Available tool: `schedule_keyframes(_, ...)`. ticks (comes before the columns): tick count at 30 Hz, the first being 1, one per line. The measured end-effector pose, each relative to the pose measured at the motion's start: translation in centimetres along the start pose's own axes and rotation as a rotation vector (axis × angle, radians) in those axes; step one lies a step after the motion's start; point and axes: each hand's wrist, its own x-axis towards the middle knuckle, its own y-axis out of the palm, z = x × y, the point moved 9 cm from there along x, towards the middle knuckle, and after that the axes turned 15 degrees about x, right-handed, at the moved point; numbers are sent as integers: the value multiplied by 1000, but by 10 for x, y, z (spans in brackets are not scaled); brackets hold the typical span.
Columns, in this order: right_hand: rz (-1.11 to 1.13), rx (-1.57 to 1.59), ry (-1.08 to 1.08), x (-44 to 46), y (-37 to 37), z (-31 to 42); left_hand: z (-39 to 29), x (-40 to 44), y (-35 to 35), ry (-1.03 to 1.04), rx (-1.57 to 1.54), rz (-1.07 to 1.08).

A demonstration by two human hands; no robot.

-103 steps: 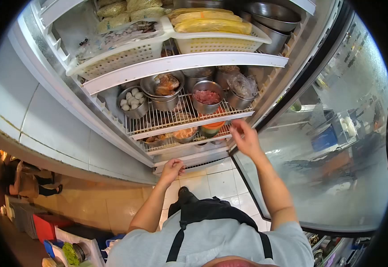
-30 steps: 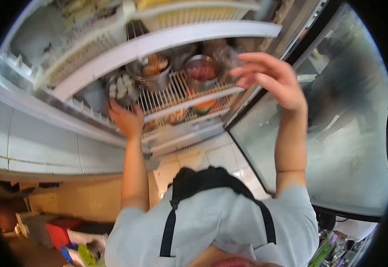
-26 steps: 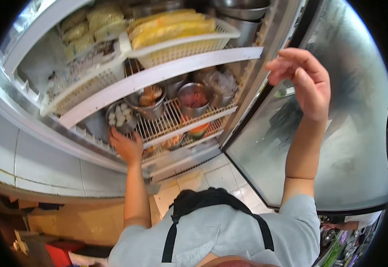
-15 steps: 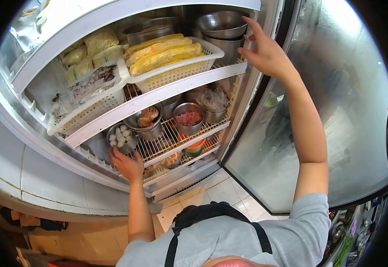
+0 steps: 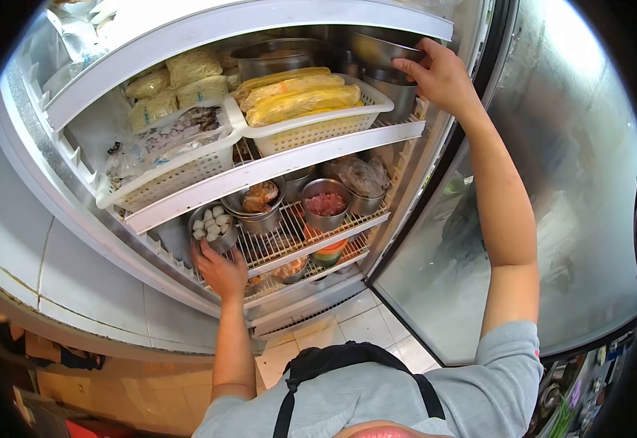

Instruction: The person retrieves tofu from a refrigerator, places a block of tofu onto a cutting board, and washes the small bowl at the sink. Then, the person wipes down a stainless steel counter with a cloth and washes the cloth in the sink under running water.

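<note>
My right hand (image 5: 441, 77) grips the rim of a metal bowl (image 5: 380, 50) on the upper fridge shelf, thumb and fingers pinched at its right edge. The bowl is tilted above a deeper metal pot (image 5: 394, 93). Lower down, my left hand (image 5: 221, 271) has its fingers spread at the near side of a metal bowl of white balls (image 5: 214, 225); whether they press on it I cannot tell. Beside that sits a bowl with orange-brown food (image 5: 260, 197), and farther right a metal bowl of pink chopped meat (image 5: 326, 204).
A white basket of yellow wrapped packs (image 5: 318, 124) and another basket with bagged food (image 5: 180, 164) fill the upper shelf. Bagged noodles (image 5: 193, 68) lie behind. The glass door (image 5: 567, 204) stands open on the right, near my right arm. White shelf edges (image 5: 282, 171) run across the front.
My right hand has closed on the bowl's rim, and the bowl has tipped. My left hand stays by the white balls. The whole view has shifted slightly.
</note>
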Motion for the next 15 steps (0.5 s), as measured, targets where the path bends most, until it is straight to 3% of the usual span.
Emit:
schedule_keyframes(5,203,383,-10,-12,32,24,-1,1,-1,-15,-14,11)
schedule_keyframes(9,190,372,-218,-11,49,66,-3,1,-5,2,-8,-14)
schedule_keyframes(15,238,410,-366,-11,81,107,-1,0,-2,-17,-15,5)
